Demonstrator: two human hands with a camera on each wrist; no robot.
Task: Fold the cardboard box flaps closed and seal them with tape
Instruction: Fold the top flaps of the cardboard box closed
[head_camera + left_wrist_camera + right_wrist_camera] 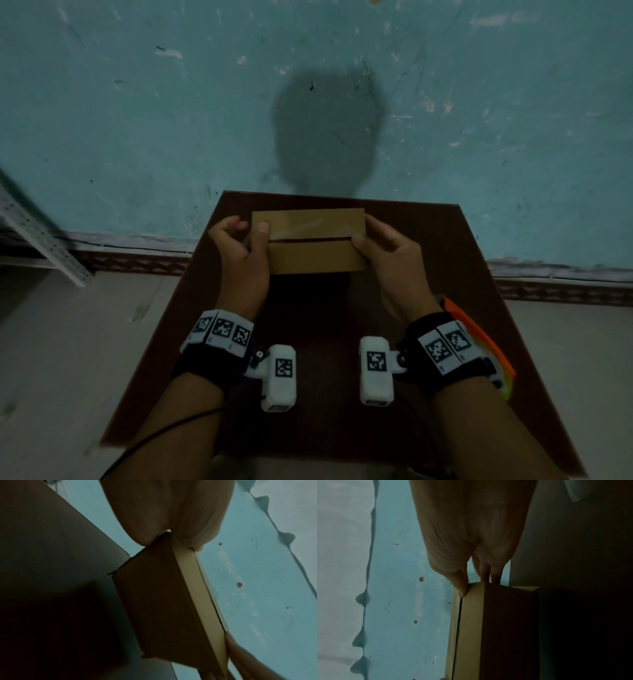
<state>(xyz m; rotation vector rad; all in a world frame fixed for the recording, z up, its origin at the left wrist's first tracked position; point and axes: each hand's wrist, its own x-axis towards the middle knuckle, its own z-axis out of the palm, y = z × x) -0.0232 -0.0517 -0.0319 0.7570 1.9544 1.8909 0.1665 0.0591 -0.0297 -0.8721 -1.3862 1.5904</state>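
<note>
A brown cardboard box (pixel 311 240) sits near the far edge of the dark table (pixel 318 318), its two top flaps folded flat with a thin dark seam between them. My left hand (pixel 245 246) grips the box's left end, thumb lying on the top flaps and fingers curled round the side. My right hand (pixel 383 253) grips the right end the same way, thumb on the top by the seam. The left wrist view shows the box (pixel 161 601) pinched at its corner. In the right wrist view my thumb presses the box (pixel 496 628) beside the seam. No tape shows on the flaps.
An orange and yellow object (pixel 486 342) lies at the table's right edge, partly hidden behind my right wrist. A blue wall (pixel 308 102) rises just behind the table. A grey metal rack (pixel 37 236) stands at the far left on the pale floor.
</note>
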